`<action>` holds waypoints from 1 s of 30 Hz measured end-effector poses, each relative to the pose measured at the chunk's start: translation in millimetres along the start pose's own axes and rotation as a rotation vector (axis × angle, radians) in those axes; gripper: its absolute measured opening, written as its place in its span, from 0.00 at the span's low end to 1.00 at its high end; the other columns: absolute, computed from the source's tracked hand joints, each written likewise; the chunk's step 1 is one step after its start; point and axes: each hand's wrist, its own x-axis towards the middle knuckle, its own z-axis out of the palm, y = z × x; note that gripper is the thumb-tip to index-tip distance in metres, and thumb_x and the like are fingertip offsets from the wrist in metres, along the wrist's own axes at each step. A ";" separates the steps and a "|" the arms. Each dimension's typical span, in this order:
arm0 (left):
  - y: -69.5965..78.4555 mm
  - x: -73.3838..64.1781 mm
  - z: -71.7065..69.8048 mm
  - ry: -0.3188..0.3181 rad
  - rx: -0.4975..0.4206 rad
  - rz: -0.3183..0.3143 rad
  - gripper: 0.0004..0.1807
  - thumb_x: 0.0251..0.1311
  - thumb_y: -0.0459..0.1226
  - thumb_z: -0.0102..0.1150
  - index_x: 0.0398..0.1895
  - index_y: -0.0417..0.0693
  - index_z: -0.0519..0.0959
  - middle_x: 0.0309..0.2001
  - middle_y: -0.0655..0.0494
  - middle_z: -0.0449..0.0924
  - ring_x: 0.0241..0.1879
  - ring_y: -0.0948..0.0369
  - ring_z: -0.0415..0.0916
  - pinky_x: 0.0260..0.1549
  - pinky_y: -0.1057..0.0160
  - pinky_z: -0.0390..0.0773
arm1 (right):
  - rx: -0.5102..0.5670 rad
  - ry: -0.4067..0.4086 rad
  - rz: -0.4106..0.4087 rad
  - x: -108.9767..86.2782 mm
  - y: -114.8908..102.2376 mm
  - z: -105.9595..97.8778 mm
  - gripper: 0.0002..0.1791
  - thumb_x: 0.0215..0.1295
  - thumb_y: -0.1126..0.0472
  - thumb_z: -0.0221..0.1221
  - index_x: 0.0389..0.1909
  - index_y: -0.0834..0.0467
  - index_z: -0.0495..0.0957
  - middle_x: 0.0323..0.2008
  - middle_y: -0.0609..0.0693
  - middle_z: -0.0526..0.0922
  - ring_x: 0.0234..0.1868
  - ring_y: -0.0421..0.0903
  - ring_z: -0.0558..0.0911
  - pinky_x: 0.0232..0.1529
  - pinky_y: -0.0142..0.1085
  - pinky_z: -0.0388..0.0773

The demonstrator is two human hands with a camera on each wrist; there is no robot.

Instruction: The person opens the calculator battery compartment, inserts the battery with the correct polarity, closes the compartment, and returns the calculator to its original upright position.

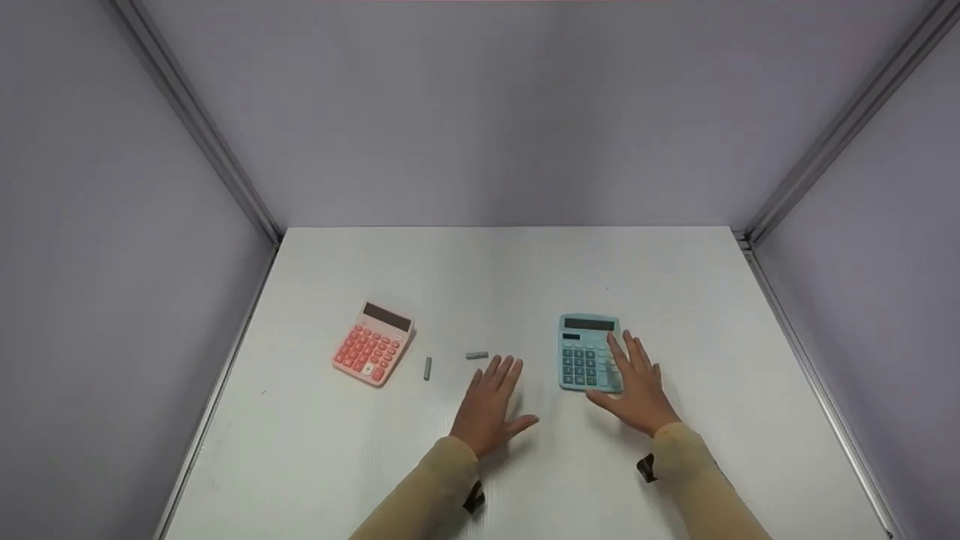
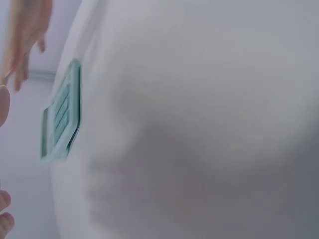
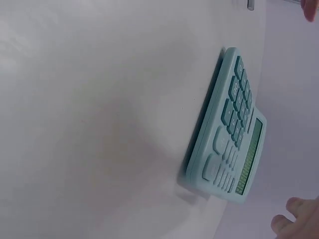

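Note:
A light blue calculator (image 1: 580,360) lies flat on the white table, its keys and dark display facing up. My right hand (image 1: 640,391) spreads its fingers over the calculator's right edge and hides part of the keys. In the right wrist view the same calculator (image 3: 227,129) shows whole, with fingertips (image 3: 294,206) beyond its display end. My left hand (image 1: 486,411) is held over the table left of it, fingers straight and thumb out, holding nothing. Just beyond its fingertips lies a small grey cylinder (image 1: 477,355); a second grey cylinder (image 1: 427,368) lies further left.
A pink calculator (image 1: 373,345) lies at an angle on the left side of the table (image 1: 315,450). Pale panels (image 1: 525,112) enclose the back and both sides, with metal rails (image 1: 202,135) at the corners.

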 end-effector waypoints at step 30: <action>-127.1 -70.8 -72.0 0.409 0.034 -0.322 0.55 0.46 0.54 0.72 0.73 0.38 0.56 0.67 0.39 0.62 0.67 0.45 0.58 0.65 0.42 0.57 | 0.251 0.025 0.116 -56.9 -22.9 22.1 0.51 0.58 0.34 0.59 0.76 0.45 0.46 0.75 0.52 0.51 0.73 0.55 0.53 0.69 0.56 0.54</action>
